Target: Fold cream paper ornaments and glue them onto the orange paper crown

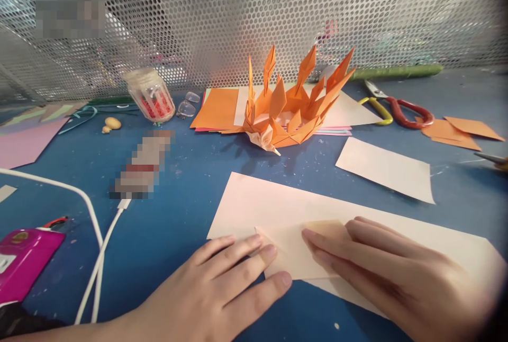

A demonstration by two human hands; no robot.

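Note:
A small folded piece of pale peach paper (288, 252) lies over a longer pale sheet (273, 201) on the blue table. My left hand (228, 289) rests with fingers spread, their tips pressing on the left end of the folded piece. My right hand (389, 268) is at its right end, index finger and thumb close together on the paper and the other fingers bent. Part of the fold is hidden under the right hand. Beyond both hands stands an orange folded-paper crown (293, 114) with upright points and a pale paper flower (264, 138) at its front.
A loose pale rectangle (387, 170), orange paper pieces (456, 131) and red-handled scissors (410, 114) lie to the right. At the left are a jar (151, 96) with red contents, a blurred device (143, 164), a white cable (99, 257) and a magenta object (29, 262). Perforated metal (222, 19) backs the table.

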